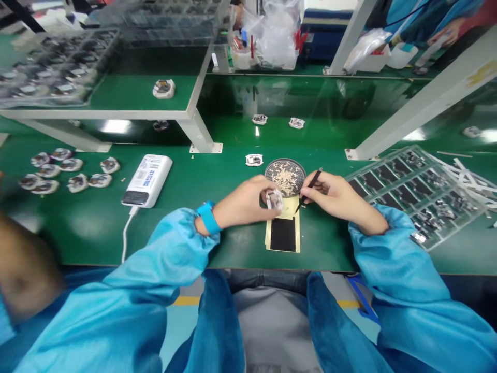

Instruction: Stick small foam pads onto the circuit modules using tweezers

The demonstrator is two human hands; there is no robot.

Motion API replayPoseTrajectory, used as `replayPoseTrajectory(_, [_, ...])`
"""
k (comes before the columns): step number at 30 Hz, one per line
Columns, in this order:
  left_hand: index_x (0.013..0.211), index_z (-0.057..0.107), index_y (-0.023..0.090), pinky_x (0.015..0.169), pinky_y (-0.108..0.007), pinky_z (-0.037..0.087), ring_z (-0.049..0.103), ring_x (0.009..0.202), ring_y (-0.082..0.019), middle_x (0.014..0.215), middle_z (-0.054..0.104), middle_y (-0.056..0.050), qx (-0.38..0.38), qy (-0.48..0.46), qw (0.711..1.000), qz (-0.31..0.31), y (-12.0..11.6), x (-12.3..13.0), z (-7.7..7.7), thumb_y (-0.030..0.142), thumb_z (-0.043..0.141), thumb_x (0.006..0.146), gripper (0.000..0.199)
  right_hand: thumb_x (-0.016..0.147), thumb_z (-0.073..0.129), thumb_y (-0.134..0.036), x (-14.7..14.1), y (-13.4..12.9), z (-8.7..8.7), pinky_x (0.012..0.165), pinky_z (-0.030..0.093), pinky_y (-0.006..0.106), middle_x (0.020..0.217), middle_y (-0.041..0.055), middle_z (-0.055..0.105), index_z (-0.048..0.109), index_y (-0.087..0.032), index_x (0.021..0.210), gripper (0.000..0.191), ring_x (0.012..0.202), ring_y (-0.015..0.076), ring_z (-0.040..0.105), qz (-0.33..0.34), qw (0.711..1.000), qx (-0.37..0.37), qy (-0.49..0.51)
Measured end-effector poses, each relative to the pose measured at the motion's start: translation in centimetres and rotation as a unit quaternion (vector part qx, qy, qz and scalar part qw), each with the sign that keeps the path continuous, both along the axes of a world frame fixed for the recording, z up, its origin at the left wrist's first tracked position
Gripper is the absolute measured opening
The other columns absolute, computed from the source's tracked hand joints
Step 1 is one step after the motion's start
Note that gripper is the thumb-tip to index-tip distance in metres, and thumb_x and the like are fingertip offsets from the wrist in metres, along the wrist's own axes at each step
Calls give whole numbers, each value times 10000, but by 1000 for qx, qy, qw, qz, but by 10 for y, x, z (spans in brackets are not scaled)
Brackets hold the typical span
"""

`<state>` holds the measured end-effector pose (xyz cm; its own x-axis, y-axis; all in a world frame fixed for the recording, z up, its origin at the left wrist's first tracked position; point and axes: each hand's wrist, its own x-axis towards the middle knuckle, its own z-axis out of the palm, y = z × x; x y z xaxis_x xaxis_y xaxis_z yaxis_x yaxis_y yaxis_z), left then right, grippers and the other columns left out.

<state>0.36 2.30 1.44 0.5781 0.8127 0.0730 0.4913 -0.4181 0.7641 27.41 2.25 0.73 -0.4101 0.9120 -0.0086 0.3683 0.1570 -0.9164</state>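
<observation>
Between the thumb and fingers of my left hand (pixel 248 202) is a small white plastic housing (pixel 274 200) with parts inside. My right hand (pixel 330 192) is closed round black tweezers (pixel 309 189), their tip pointing down at a yellow backing sheet (pixel 289 208). On that sheet, nearer me, lies a black rectangular piece (pixel 283 234). Just behind my hands stands a round dark dish (pixel 267 171) holding many tiny pale and dark bits. Another white housing (pixel 254 160) rests on the green table left of the dish.
A white device with a cable (pixel 147 178) and several housings (pixel 72 165) lie to the left, near another person's arm (pixel 27 264). A clear compartment tray (pixel 423 191) is at the right. Shelf legs (pixel 200 129) rise behind; two housings (pixel 296 123) sit farther back.
</observation>
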Motion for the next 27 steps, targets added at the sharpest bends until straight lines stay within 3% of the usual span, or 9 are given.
replayPoseTrajectory(3, [1234,630,197,861,-317,505,605,983,-194,1137,614,-76,2,-29,997,-70,-18,2,-16,284,749,802,457,840,791,-406,-1,1,-3,666,578,317,816,25,688,643,-196,950,280,698,172,683,11,1000,-2,9])
replayPoseTrajectory(8, [1254,585,200,830,-308,493,611,955,-185,1139,636,-63,25,-16,998,-55,-19,2,-29,204,688,824,443,812,816,-397,-3,-1,-1,681,579,325,859,32,687,649,-190,940,295,725,171,673,0,1000,-1,5])
replayPoseTrajectory(14, [1370,539,199,942,-367,478,613,1084,-229,1216,646,-71,39,32,997,-60,-26,5,-34,201,657,862,521,806,829,-369,-3,-1,-2,676,569,312,861,21,685,654,-197,952,285,728,166,673,7,1000,-9,11])
replayPoseTrajectory(21, [1429,536,199,925,-364,487,615,1063,-229,1193,639,-78,19,36,998,-57,-26,5,-35,245,670,890,558,795,842,-356,-6,-5,9,669,578,312,841,23,691,653,-196,912,274,712,162,684,-4,998,-31,56])
replayPoseTrajectory(23, [1419,552,201,933,-359,486,614,1092,-233,1217,638,-80,12,23,998,-50,-25,5,-34,248,693,876,563,812,830,-331,-6,-9,17,684,587,321,849,27,704,653,-205,921,243,724,166,695,-13,996,-13,87])
replayPoseTrajectory(27, [1330,618,210,929,-352,485,625,1088,-230,1208,658,-65,-18,-17,1000,-13,-27,9,-31,359,762,841,531,838,806,-266,-8,-17,28,716,594,346,855,34,721,652,-234,927,180,786,186,713,-38,988,90,122])
